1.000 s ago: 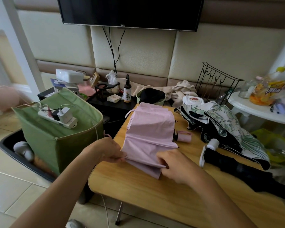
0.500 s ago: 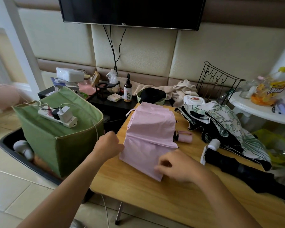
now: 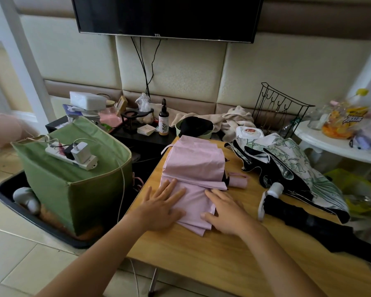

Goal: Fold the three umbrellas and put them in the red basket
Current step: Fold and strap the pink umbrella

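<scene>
A pink umbrella (image 3: pixel 194 168) lies flattened on the wooden table (image 3: pixel 212 260), its pink handle (image 3: pixel 238 180) poking out to the right. My left hand (image 3: pixel 161 207) presses flat on the near left of its fabric, fingers straight. My right hand (image 3: pixel 225 212) presses flat on the near right edge of the folds. A black umbrella (image 3: pixel 313 226) with a white handle end lies to the right. Behind it sprawls a floral white-and-green umbrella (image 3: pixel 291 159) with black lining. No red basket is in view.
A green fabric box (image 3: pixel 73 189) with a power strip on top stands left of the table in a black tray (image 3: pixel 7 200). A black shelf with bottles, a wire rack (image 3: pixel 281 110) and a white round table (image 3: pixel 338 146) line the back and right.
Both hands let go of the pinched pink fabric, opened, and now lie flat on the umbrella's near end. The fabric lies flatter than before.
</scene>
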Available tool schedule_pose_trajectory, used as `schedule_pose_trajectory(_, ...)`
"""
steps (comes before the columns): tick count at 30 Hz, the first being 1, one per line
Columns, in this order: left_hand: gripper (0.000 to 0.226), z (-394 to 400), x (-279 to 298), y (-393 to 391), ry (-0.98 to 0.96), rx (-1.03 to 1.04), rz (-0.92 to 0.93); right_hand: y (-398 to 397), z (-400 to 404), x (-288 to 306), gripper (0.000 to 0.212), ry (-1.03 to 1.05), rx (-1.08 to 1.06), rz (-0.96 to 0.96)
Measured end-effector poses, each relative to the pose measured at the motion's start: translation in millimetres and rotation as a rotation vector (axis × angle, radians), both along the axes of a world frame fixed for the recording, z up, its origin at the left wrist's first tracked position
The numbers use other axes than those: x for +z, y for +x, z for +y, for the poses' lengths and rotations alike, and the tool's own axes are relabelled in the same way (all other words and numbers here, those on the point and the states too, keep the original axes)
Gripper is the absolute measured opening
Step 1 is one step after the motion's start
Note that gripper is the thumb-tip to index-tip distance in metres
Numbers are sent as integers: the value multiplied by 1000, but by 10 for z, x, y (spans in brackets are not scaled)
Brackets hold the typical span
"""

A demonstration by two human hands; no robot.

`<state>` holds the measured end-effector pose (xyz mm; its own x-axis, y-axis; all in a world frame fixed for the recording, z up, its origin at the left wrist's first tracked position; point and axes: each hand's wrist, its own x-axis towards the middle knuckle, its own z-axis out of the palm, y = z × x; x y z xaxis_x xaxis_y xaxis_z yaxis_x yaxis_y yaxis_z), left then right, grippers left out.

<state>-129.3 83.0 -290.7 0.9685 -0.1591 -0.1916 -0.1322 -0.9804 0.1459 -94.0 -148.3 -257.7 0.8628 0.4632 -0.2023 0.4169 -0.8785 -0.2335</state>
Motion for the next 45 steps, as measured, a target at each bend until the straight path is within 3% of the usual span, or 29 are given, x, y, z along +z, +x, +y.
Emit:
schedule_pose_trajectory(6, 79, -16, -59, 57, 22, 33, -55, 59, -5, -29, 77, -45, -8, 6)
schedule_pose_trajectory(9, 89, 15, -40, 81, 39, 9, -28, 11, 48, 16, 60, -70, -18, -35)
schedule_pose_trajectory(13, 102, 43, -41, 100, 34, -3, -11, -71, 181, 89, 40, 55, 27, -268)
schedule_pose_trajectory(16, 102, 20, -49, 89, 30, -2, -18, -132, 250, 82, 49, 140, 126, -207)
schedule_pose_trajectory(19, 101, 16, -71, 78, 18, 1, -45, -165, 273, 0, 60, 70, 168, -123)
schedule_pose_trajectory(25, 87, 20, -94, 58, 23, -5, -59, -93, 298, -19, 60, 51, 160, -97)
schedule_pose_trajectory(28, 89, 13, -66, 57, 9, 0, -29, -24, 300, 8, 37, 190, 87, -97)
schedule_pose_trajectory(31, 93, 3, 35, 49, 11, -9, 37, 71, 263, 133, 9, 473, -186, -277)
schedule_pose_trajectory(34, 73, 4, 169, 56, -113, 36, -13, 151, 191, 264, 13, 663, -407, -375)
schedule_pose_trajectory(37, 49, 8, 224, 67, -311, 121, -216, 180, 206, 343, 52, 1034, -520, -33)
schedule_pose_trajectory(40, 36, 11, 258, 38, -528, 166, -286, 204, 252, 374, 62, 1336, -559, 176)
schedule_pose_trajectory(42, 30, 12, 286, 28, -663, 251, -275, 232, 248, 385, 50, 1383, -588, 209)
schedule_pose_trajectory(45, 24, 34, 352, 33, -981, 467, -155, 229, 194, 376, 45, 1277, -650, 236)
